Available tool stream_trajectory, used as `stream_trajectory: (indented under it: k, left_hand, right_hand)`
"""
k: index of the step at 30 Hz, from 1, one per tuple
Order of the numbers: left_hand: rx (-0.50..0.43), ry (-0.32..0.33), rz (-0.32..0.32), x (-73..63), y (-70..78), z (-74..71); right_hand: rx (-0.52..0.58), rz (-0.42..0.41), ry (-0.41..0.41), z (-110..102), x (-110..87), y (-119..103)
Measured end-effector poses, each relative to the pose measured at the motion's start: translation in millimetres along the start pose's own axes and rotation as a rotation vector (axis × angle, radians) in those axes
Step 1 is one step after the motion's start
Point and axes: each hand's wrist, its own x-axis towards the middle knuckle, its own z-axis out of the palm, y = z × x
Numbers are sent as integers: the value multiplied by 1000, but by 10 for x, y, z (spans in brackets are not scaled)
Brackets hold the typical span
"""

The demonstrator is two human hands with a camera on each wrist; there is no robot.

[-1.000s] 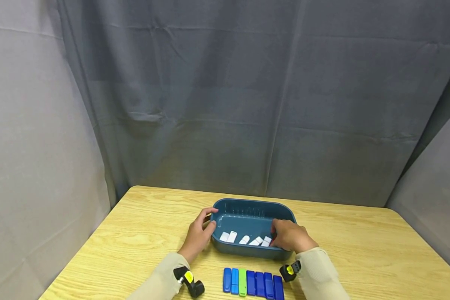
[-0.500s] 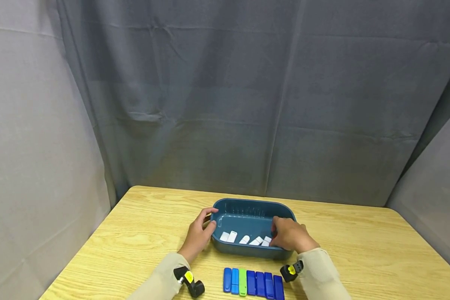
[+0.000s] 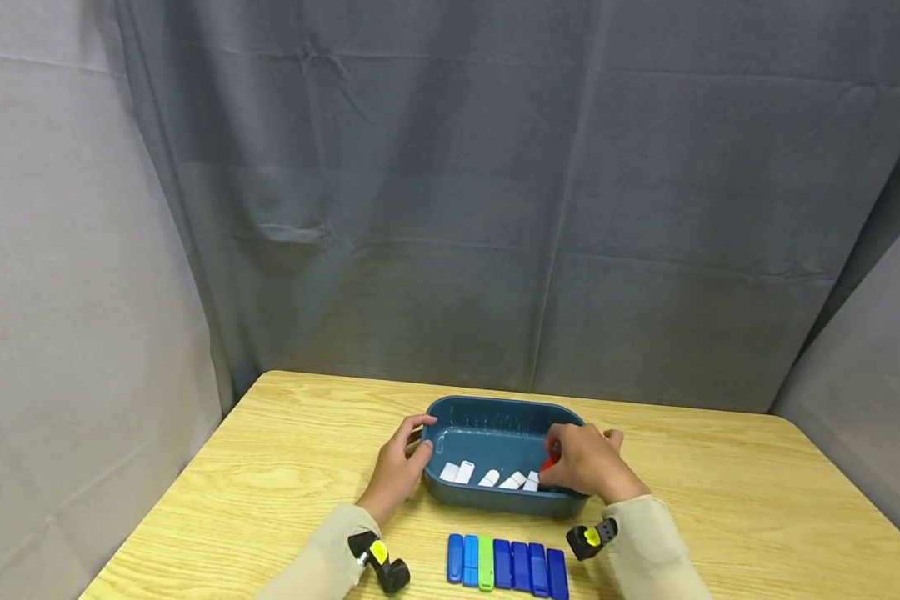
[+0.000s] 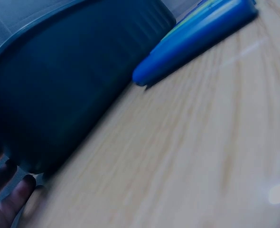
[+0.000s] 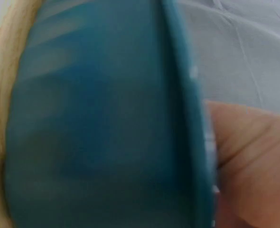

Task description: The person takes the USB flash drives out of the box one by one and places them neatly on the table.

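Observation:
A dark teal plastic bin stands on the table, its outer wall filling much of both wrist views. At its left end my left hand holds the rim, thumb and fingers spread around the corner. My right hand reaches over the right end and pinches a small red stick, mostly hidden by the fingers. Several white sticks, which look like capped USB flash drives, lie along the near inside wall. In the right wrist view, part of the right hand shows beyond the rim.
In front of the bin lies a row of similar sticks: two lighter blue ones, one green and several dark blue. The wooden table backs onto a grey curtain, with pale cloth at both sides.
My right hand has risen slightly and shifted right, and the red stick now shows between its fingers. The left hand, the bin and the row of sticks have stayed in place.

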Motion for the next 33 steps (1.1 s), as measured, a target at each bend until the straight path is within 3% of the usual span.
stream_trajectory:
  k: [7, 10, 14, 17, 21, 30, 33]
  left_hand:
    - [0, 13, 29, 25, -1, -11]
    - [-6, 2, 30, -12, 128, -27]
    - [0, -3, 13, -3, 112, -12]
    - [5, 5, 12, 44, -21, 17]
    - [2, 11, 33, 39, -2, 22]
    - [-20, -9, 48, -77, 349, -43]
    - [-24, -15, 50, -94, 401, -57]
  right_hand:
    - [29, -39, 49, -156, -59, -54]
    - [27, -48, 76, -208, -98, -90]
    - [15, -86, 95, -256, -186, -138]
    - [-5, -118, 114, -285, -275, -171]
    - [-23, -160, 130, -320, -399, -205]
    - [-46, -289, 163, -342, -678, -311]
    - [-50, -311, 162, -337, -772, -342]
